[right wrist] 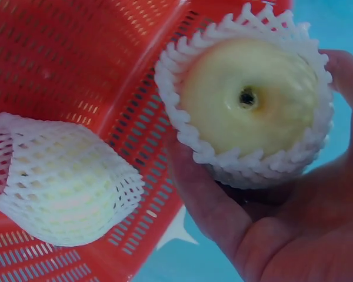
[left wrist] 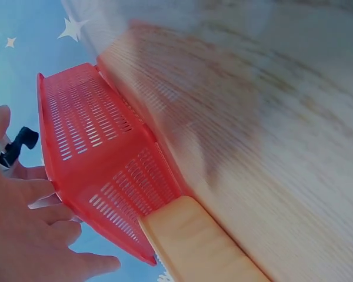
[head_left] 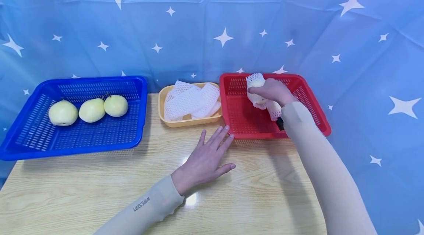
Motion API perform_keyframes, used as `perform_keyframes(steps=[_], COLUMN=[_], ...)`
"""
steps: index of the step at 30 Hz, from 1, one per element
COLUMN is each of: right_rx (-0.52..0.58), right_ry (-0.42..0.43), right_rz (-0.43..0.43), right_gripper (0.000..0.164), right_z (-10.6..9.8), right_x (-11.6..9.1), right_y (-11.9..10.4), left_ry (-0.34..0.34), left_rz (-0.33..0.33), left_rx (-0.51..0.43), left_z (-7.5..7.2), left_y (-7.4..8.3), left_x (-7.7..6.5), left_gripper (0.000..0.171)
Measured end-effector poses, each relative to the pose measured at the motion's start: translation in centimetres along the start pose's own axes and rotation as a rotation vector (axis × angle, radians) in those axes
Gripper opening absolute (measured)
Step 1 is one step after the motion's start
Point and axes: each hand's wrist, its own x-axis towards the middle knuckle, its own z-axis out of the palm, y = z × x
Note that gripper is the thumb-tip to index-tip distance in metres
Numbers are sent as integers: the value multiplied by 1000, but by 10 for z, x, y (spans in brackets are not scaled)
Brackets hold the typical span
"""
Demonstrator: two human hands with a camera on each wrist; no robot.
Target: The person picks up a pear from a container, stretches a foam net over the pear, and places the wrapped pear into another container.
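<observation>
Right hand [head_left: 275,91]: you grip a netted pear [right wrist: 247,106] over the red basket [head_left: 243,119], arm reaching forward; the fruit hides some fingertips.
Second pear [right wrist: 70,182]: netted, in that basket, partly covered by your right hand in the head view, its net cut off in the right wrist view.
Left hand [head_left: 205,159]: back up, fingers spread wide, perhaps touching the basket's near corner.
Tray [head_left: 185,123]: nets [head_left: 190,100] hide most of its floor.
Blue basket [head_left: 92,137]: three bare pears [head_left: 63,113].
</observation>
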Motion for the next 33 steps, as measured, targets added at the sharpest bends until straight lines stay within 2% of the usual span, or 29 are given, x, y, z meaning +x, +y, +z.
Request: perform_keyframes(steps=[2, 9, 14, 21, 25, 29, 33], right_rx=[-19, 23, 106, 66, 107, 83, -86], right_ry=[-27, -125, -144, -107, -58, -33, -33], right_rz=[28, 195, 263, 283, 295, 276, 198], right_gripper=[64, 52, 46, 38, 47, 53, 49], right_z=[4, 17, 26, 39, 44, 46, 46], right_x=[4, 15, 17, 23, 23, 23, 24], right_y=[-3, -6, 0, 8, 8, 6, 3], left_ry=[-6, -12, -15, -14, -8, -4, -6], left_rz=[-3, -1, -2, -2, -1, -6, -13], left_rx=[-3, -12, -14, -11, -8, -4, -7], left_z=[-1, 0, 1, 1, 1, 0, -1], left_y=[0, 2, 3, 3, 4, 3, 2], left_x=[0, 2, 2, 2, 1, 0, 0], left_gripper=[86, 86, 86, 87, 87, 87, 88])
